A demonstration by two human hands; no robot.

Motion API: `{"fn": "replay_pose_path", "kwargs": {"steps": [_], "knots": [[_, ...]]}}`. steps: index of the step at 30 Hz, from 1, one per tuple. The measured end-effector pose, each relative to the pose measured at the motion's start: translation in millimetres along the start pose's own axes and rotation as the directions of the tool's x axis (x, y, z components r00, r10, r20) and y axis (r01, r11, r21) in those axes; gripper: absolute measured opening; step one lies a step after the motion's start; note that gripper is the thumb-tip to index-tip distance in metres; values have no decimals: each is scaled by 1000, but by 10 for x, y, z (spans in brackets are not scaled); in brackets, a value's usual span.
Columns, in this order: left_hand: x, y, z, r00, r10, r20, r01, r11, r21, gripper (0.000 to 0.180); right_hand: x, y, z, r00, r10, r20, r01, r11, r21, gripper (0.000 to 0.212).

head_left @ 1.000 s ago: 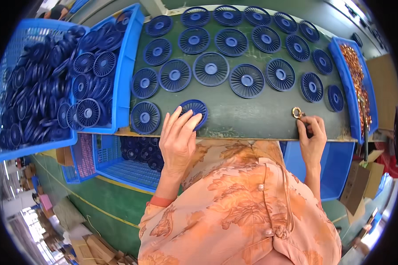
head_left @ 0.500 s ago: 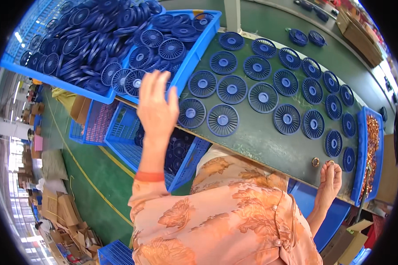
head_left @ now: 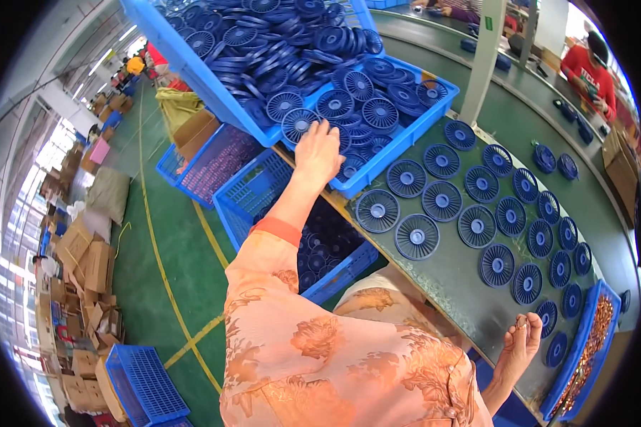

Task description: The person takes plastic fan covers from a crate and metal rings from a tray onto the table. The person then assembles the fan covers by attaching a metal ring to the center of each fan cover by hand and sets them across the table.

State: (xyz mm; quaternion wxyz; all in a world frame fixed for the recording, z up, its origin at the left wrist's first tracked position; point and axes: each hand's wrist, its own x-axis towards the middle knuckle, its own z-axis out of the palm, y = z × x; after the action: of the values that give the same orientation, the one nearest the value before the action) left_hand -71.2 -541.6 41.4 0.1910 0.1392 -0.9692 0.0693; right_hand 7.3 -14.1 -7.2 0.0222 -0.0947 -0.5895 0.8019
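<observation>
My left hand rests at the near edge of the blue bin, fingers spread over a dark blue slotted disc. Its thumb stands apart from the fingers, and the fingertips are partly hidden. Many like discs lie heaped in the large crate behind. My right hand is over the right part of the green tabletop, pinching what looks like a small metal ring between thumb and fingers. Rows of slotted discs lie flat on the tabletop, some close to the right hand.
A blue tray of small coppery parts stands at the table's right end. Below the table's left end is a blue crate with more discs. A white post rises behind the table. Across a conveyor, a person in red works.
The view has swung left, shifting the scene rightward. My left hand has moved onto a disc at the bin's edge. My right hand keeps its pinch.
</observation>
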Motion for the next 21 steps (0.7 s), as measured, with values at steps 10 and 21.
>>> {"fn": "replay_pose_path", "kwargs": {"steps": [10, 21], "knots": [[-321, 926, -591, 985, -133, 112, 160, 446, -881, 35, 48, -152, 587, 976, 75, 205, -82, 996, 26, 32], [-1093, 2388, -514, 704, 493, 511, 709, -454, -539, 31, -18, -293, 965, 915, -265, 303, 348, 900, -263, 31]]}}
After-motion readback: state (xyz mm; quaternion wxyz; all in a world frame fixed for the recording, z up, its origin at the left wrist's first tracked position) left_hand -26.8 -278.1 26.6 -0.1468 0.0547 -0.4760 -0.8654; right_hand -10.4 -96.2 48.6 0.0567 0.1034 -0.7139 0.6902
